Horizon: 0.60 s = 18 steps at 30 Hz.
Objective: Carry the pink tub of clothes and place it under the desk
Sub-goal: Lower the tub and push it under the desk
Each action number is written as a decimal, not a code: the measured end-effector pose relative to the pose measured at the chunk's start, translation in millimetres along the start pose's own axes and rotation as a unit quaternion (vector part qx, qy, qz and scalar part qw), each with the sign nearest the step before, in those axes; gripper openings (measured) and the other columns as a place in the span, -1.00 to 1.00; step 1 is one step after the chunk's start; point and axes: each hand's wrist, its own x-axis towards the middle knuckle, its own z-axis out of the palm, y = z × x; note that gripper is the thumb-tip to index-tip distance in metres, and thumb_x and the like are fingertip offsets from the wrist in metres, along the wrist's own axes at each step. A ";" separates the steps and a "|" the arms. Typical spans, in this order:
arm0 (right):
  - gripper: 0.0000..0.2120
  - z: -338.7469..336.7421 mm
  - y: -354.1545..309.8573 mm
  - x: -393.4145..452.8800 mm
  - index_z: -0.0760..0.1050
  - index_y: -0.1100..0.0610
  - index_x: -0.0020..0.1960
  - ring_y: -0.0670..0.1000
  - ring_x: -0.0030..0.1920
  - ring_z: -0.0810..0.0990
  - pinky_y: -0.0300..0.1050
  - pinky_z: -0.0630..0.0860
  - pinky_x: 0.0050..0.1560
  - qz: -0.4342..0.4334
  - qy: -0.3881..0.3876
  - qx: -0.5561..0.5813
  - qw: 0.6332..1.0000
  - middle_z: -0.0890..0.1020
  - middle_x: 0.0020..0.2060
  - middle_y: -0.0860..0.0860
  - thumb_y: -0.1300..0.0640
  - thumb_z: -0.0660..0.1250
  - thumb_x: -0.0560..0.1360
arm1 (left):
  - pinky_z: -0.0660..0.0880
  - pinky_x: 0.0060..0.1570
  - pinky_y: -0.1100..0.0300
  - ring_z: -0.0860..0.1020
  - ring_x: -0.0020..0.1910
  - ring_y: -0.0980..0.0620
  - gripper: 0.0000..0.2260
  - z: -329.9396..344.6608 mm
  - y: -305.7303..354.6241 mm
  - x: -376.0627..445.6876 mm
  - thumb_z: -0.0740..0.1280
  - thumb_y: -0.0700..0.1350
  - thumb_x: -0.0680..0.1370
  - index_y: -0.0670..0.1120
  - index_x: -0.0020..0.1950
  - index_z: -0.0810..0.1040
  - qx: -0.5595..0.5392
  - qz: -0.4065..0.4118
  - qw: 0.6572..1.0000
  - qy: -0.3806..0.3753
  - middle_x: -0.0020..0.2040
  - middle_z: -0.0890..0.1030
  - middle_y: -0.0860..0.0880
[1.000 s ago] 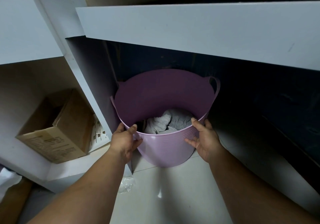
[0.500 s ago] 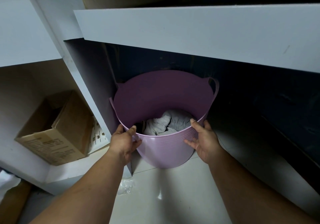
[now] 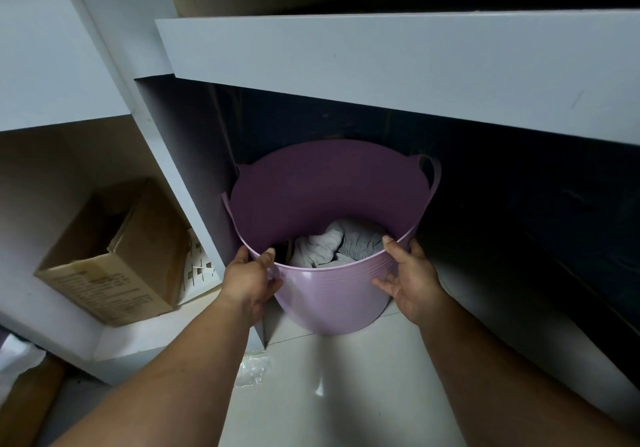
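The pink tub (image 3: 329,294) stands on the pale floor, its far half in the dark space under the white desk (image 3: 398,66). Grey and white clothes (image 3: 341,246) lie in its bottom. My left hand (image 3: 247,282) grips the near rim on the left, thumb over the edge. My right hand (image 3: 410,278) holds the near rim on the right, thumb hooked inside and fingers spread on the outer wall. A loop handle (image 3: 433,176) sticks up at the tub's far right.
The desk's white side panel (image 3: 180,183) stands right beside the tub's left wall. Left of it, an open cardboard box (image 3: 117,259) sits in a low shelf compartment. A crumpled clear plastic scrap (image 3: 252,370) lies on the floor near the panel's foot.
The tub has slid a little farther under the desk, with both hands following on its near rim. Grips are unchanged.
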 end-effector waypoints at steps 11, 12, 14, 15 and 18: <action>-0.46 2.6 -6.5 -7.0 0.37 -0.12 0.47 0.16 0.32 0.54 0.09 0.56 0.03 0.010 0.025 -0.060 0.998 0.56 0.30 -0.07 -0.05 0.43 0.54 | 0.66 0.14 -0.15 0.64 0.07 -0.17 -0.85 5.3 7.0 -3.1 0.40 -0.06 0.63 0.01 0.19 0.59 0.087 0.008 0.996 0.036 0.08 0.67 -0.08; -0.45 3.4 -6.8 -7.6 0.37 -0.11 0.48 0.16 0.32 0.53 0.10 0.56 0.05 0.013 0.030 -0.063 0.997 0.55 0.30 -0.06 -0.06 0.44 0.53 | 0.66 0.12 -0.13 0.63 0.01 -0.16 -0.91 5.7 7.1 -3.1 0.40 -0.06 0.62 0.03 0.12 0.58 0.088 0.006 0.995 0.040 0.00 0.65 -0.05; -0.45 5.3 -7.3 -8.5 0.39 -0.09 0.46 0.16 0.33 0.52 0.10 0.56 0.04 0.018 0.037 -0.068 0.997 0.55 0.31 -0.05 -0.08 0.45 0.52 | 0.66 0.09 -0.07 0.60 -0.06 -0.14 -0.95 5.6 7.2 -2.7 0.40 -0.05 0.62 0.04 0.03 0.56 0.093 0.006 0.995 0.041 -0.06 0.62 -0.03; -0.46 5.6 -7.3 -9.1 0.40 -0.08 0.45 0.16 0.32 0.52 0.07 0.57 0.00 0.021 0.038 -0.071 0.997 0.55 0.30 -0.05 -0.09 0.45 0.52 | 0.65 0.08 -0.06 0.60 -0.07 -0.13 -0.95 5.3 7.3 -3.0 0.40 -0.05 0.62 0.05 0.04 0.55 0.096 0.007 0.995 0.039 -0.05 0.63 -0.04; -0.56 4.0 -7.4 -10.0 0.47 -0.07 0.33 0.14 0.28 0.55 0.04 0.58 -0.04 0.023 0.036 -0.080 0.996 0.60 0.15 -0.10 -0.13 0.46 0.50 | 0.64 0.13 -0.12 0.55 -0.11 -0.12 -0.94 2.7 7.0 -2.1 0.40 -0.09 0.63 0.05 -0.01 0.57 0.088 0.004 0.996 0.034 -0.09 0.61 -0.02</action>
